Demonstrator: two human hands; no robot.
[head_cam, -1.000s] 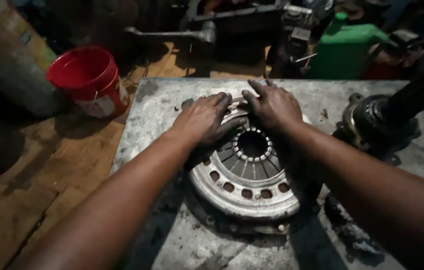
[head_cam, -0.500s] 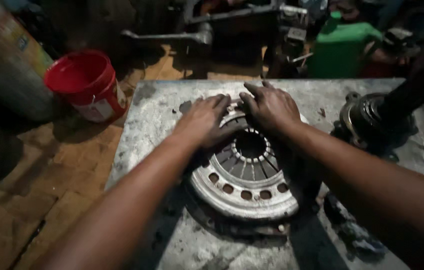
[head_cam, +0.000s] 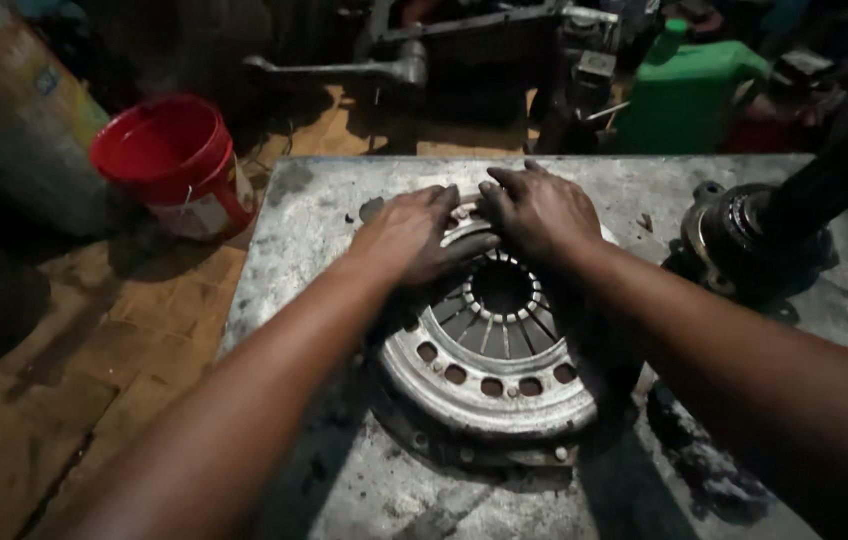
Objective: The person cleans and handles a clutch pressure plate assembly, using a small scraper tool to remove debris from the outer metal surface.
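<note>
Grey scuffed metal-topped workbench (head_cam: pixel 344 200) fills most of the view, standing on a worn brown tiled floor (head_cam: pixel 94 370). Round grimy steel clutch pressure plate with spring fingers and a ring of holes (head_cam: pixel 489 360) lies flat mid-bench. Green plastic jerry can (head_cam: pixel 689 90) sits beyond the far edge, red plastic bucket (head_cam: pixel 169 160) on the floor off the bench's left corner. Dark greasy hub-and-shaft assembly (head_cam: pixel 744 235) rests on the bench's right side, apart from the plate. Left hand (head_cam: pixel 414 235) and right hand (head_cam: pixel 539 210) lie palm-down, fingers spread, pressed on the plate's far rim, side by side, gripping nothing
</note>
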